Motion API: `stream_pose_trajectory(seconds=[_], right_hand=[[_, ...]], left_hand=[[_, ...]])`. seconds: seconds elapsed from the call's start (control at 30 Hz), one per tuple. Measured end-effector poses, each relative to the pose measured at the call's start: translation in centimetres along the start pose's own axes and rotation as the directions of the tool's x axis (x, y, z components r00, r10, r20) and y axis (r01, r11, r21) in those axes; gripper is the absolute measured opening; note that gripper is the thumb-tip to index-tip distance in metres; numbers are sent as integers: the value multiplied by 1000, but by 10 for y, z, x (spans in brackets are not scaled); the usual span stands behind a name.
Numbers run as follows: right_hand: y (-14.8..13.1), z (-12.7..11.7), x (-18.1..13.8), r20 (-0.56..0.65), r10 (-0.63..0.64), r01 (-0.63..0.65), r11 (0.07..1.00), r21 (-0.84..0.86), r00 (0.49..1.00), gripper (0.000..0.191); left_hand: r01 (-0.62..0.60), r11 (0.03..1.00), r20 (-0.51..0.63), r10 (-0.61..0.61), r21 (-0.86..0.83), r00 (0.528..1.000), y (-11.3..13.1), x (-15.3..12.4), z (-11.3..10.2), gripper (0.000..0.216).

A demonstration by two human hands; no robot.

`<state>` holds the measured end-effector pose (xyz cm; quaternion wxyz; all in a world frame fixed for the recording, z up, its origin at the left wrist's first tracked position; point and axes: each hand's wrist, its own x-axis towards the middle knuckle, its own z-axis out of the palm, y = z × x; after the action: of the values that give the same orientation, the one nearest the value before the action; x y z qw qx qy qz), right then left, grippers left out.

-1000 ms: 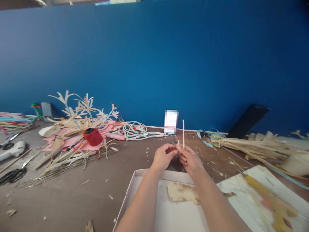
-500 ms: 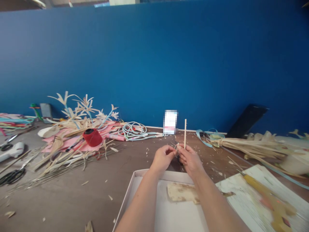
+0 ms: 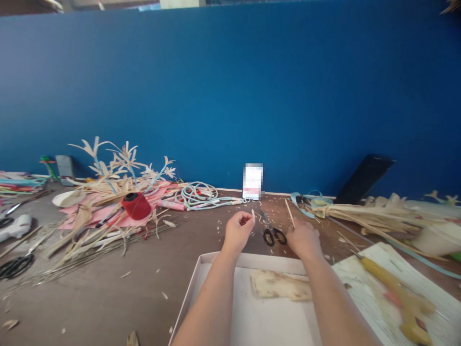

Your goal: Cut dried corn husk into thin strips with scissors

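My left hand is closed in a pinch, with a small pale sliver standing up at its fingertips. Off to the right, my right hand reaches low to the table, its fingers curled around the lower end of a thin pale stick that leans to the left. The fingertips of this hand are partly hidden by its back. Black-handled scissors lie on the table between both hands, blades pointing away from me.
Below my forearms is a white box lid holding a stained pale block. At right, a yellow glue gun rests on paper. Dried-leaf flowers, a red thread spool and coiled cords crowd the left. Shavings are scattered about.
My hands have moved apart. The right one went rightward and down with the stick, which was upright and now leans. The scissors between them have come into plain view.
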<state>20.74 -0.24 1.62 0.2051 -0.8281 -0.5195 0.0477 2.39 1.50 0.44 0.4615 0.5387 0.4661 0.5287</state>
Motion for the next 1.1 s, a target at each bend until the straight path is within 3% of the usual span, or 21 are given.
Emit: stream_pose_trajectory(seconds=[0.13,0.3,0.57,0.67,0.77,0.83,0.93,1.03,1.1], right_hand=[[-5,3,-9,-42,-93,87,989,-117,995,41],[-18,6,-14,235,-124,156,980,-121,964,35],[-20,14,-18,211,-168,200,970,-135,963,38],[-15,18,-11,176,-177,182,983,-17,968,40],[-10,16,-2,167,-105,54,958,282,980,49],[-9,11,0,185,-40,-73,823,564,982,53],[-11,0,-3,328,-151,-235,435,869,933,46],[-15,-10,-10,373,-381,-351,128,928,846,31],[-18,-12,-14,351,-430,-389,-1,921,832,27]], left_hand=[[81,995,48,-79,-55,996,1,-1,3,15],[148,970,90,-133,-192,987,-3,1,6,13],[160,962,55,-152,-223,987,-8,5,7,7],[175,957,35,-171,-231,985,-5,6,7,6],[187,953,13,-190,-240,982,-2,6,7,6],[188,951,1,-194,-246,981,-2,7,6,8],[184,950,-8,-192,-252,981,-5,8,6,9],[176,950,-15,-186,-258,982,-6,9,6,9],[178,949,-16,-188,-259,982,-6,9,6,8]])
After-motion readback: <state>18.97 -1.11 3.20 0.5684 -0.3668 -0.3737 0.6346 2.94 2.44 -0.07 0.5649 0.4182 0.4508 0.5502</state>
